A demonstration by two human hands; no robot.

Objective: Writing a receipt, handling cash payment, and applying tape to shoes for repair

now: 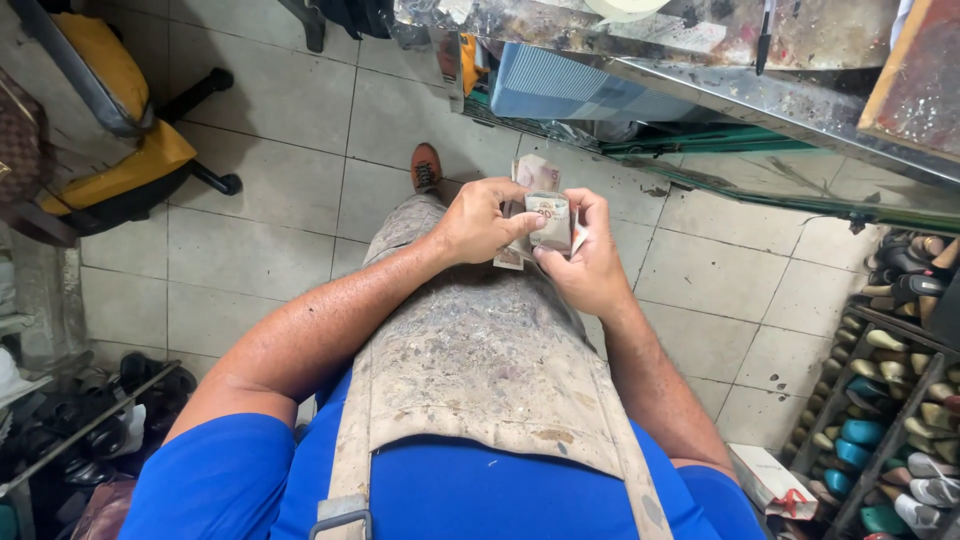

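A small stack of paper banknotes (548, 215) is held in front of me over my stained apron (480, 360). My left hand (483, 222) grips the notes from the left, thumb on top of the folded front note. My right hand (585, 255) holds them from the right and below, fingers curled around the bundle. One more note sticks up behind the stack. Below the hands my orange shoe (426, 166) shows on the tiled floor.
A yellow and black office chair (120, 130) stands at the upper left. A metal workbench edge (700, 70) runs across the top right. A rack with several shoe soles (890, 400) is at the right, and a low shelf of dark shoes (90, 420) at the left.
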